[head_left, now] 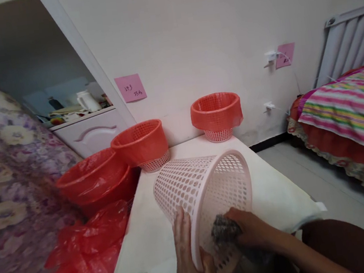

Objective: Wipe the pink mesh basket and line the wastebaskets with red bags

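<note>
A pale pink plastic basket [184, 181] with a pattern of holes lies tipped on its side on the white-covered table, its mouth facing me and to the right. My left hand [193, 256] grips the near rim, fingers outside and thumb at the inner edge. My right hand [250, 230] is at the basket's mouth, closed on a dark grey cloth [226, 229] that touches or nearly touches the inner wall. Part of the cloth hangs below the hand in shadow.
Two baskets lined with red bags, one at the back left [140, 142] and another at the back right [215, 112], stand on the table [276, 191]. Left of it are a larger red-lined bin [90, 180] and a red plastic bag [84, 261]. A bed [353, 109] stands right.
</note>
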The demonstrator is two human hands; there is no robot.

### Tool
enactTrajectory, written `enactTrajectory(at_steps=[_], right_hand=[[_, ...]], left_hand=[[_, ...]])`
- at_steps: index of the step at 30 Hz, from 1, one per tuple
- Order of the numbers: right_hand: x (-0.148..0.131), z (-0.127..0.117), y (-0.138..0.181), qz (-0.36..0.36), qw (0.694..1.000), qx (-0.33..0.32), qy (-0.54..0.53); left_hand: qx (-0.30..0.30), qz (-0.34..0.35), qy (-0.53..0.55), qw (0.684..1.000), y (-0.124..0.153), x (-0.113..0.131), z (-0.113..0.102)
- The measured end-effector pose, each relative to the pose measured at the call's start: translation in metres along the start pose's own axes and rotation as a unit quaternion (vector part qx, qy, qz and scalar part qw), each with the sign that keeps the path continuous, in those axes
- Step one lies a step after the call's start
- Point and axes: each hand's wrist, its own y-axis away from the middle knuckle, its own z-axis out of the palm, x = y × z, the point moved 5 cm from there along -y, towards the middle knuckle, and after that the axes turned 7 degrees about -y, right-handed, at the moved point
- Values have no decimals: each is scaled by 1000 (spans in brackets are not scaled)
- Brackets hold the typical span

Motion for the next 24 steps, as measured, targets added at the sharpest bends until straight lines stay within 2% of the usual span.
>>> enactTrajectory(at_steps=[2, 4, 5, 6, 8, 10, 12, 14, 16, 19, 24], right_hand=[[-14, 11, 1, -18, 981, -94, -167], [-25, 17, 0, -22, 933, -165, -319], [-28, 18, -1, -26, 919, -178, -350], [-27, 16, -3, -32, 922, -168, -347], [-19, 6, -10, -49, 962, -72, -260], [-9, -13, -14, -73, 986, 83, -122], [-4, -32, -14, -103, 971, 215, -8], [-3, -43, -16, -118, 950, 280, 76], [-1, -44, -23, -74, 947, 280, 141], [3, -29, -35, 10, 961, 221, 167], [-2, 9, -40, -8, 989, 110, 93]], left_hand=[[-9, -14, 16, 1000, -2, -1, 0], [-42, -13, 28, 999, -8, 0, -2], [-61, -2, 27, 998, -11, 1, -3], [-80, 12, 23, 996, -14, 3, -4], [-107, 38, 9, 993, -19, 6, -7], [-122, 57, 2, 991, -22, 9, -9], [-121, 64, 1, 991, -22, 12, -10], [-107, 66, 6, 992, -22, 14, -9], [-94, 61, 16, 994, -22, 14, -8], [-94, 58, 25, 994, -23, 15, -5], [-89, 76, 12, 993, -24, 13, -2]])
